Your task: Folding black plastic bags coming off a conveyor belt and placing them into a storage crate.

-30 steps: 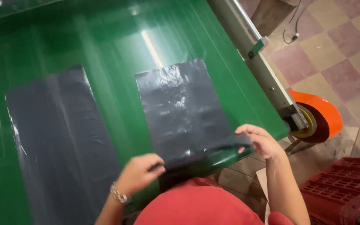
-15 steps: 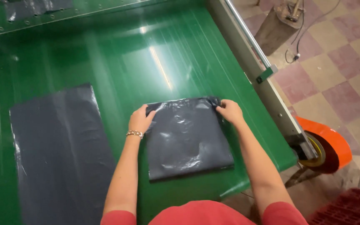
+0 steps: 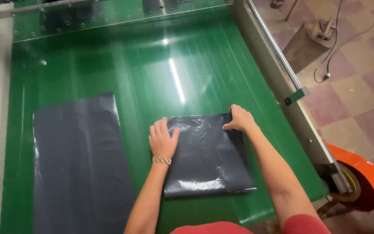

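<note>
Left hand [image 3: 162, 139]: flat and open, fingers spread, palm down on the left edge of the folded bag [image 3: 211, 156]; bracelet [image 3: 161, 160] at the wrist
Right hand [image 3: 239, 118]: fingers curled over the bag's top right corner, pressing it down; whether pinching the film, cannot tell
Folded bag: dark grey, shiny plastic, lying flat on the belt [image 3: 152, 73] near its right, near edge; roughly square, wrinkled along the near edge
Flat sheet [image 3: 81, 164]: second dark plastic piece, longer, spread out on the belt's left half, well apart from the folded bag, touched by neither hand
Belt: glossy green, with a bright light streak down the middle
Rail [image 3: 278, 56]: metal, running along the belt's right side
Wheel [image 3: 362, 182]: orange, beside the rail's near end
Floor [image 3: 364, 86]: checkered tiles, right of the machine, with a cable across them
</note>
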